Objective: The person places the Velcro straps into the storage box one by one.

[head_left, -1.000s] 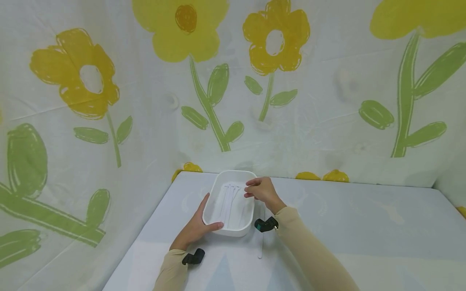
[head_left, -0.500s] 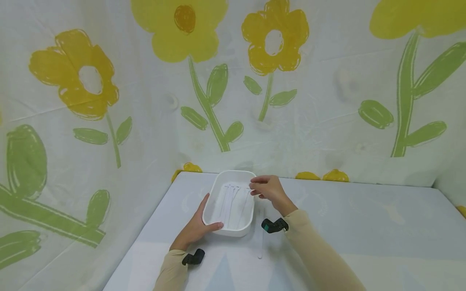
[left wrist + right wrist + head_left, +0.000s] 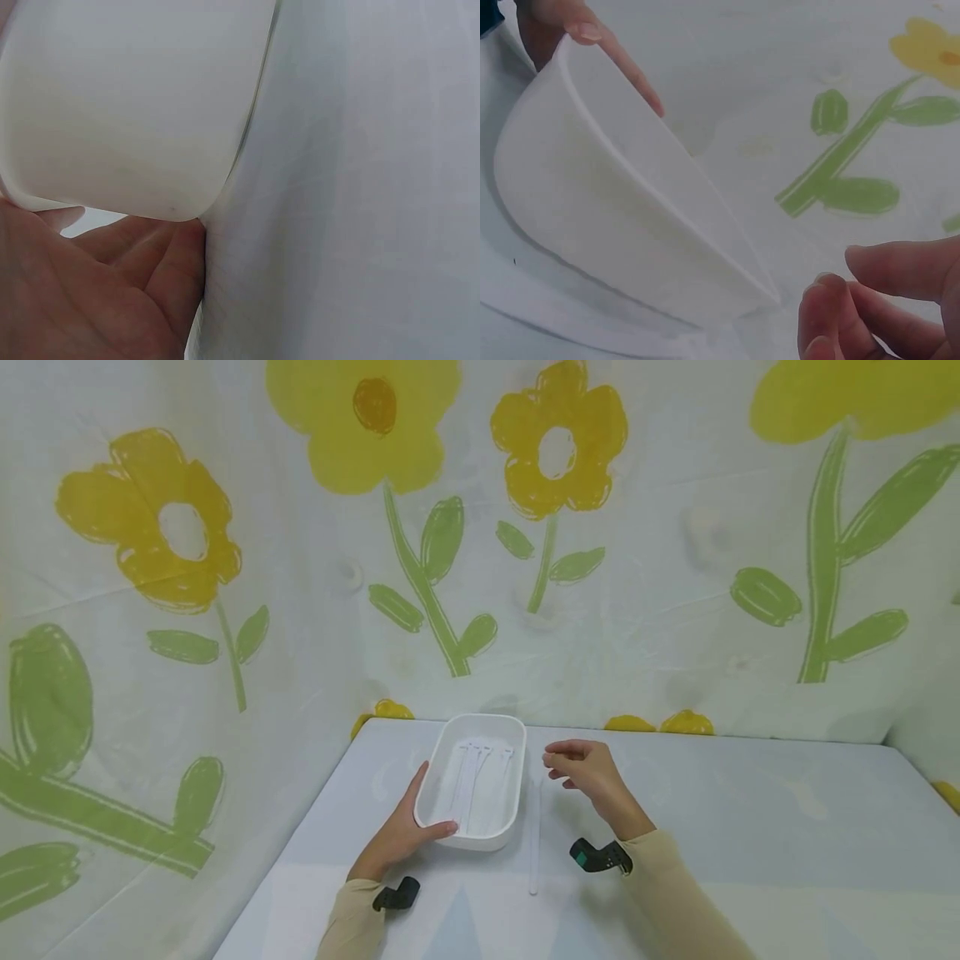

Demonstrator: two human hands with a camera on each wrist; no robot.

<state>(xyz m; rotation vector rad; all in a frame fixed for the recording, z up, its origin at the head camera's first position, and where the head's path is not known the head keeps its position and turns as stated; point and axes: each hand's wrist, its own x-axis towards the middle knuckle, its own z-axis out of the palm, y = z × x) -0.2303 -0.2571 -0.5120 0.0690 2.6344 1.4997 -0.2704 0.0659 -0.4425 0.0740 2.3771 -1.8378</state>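
My left hand (image 3: 401,831) grips the near left corner of a white plastic box (image 3: 430,777), thumb over the rim and fingers along the outer side. In the left wrist view, my fingers (image 3: 176,270) lie against the box wall (image 3: 135,112). Inside the box lie several slender white sticks (image 3: 472,781) with small wider heads, one apart on the right (image 3: 506,772). My right hand (image 3: 596,777) hovers right of the box, fingers loosely bent; the right wrist view shows nothing between thumb and fingertips (image 3: 829,289).
A longer white strip (image 3: 534,847) with a rounded near end lies on the pale tablecloth (image 3: 720,827), just right of the box. Behind the table hangs a white curtain (image 3: 660,643) with printed yellow flowers.
My right hand has let go of a slender white stick at the right side of the box and moved off to the right. My left hand keeps its grip on the box.
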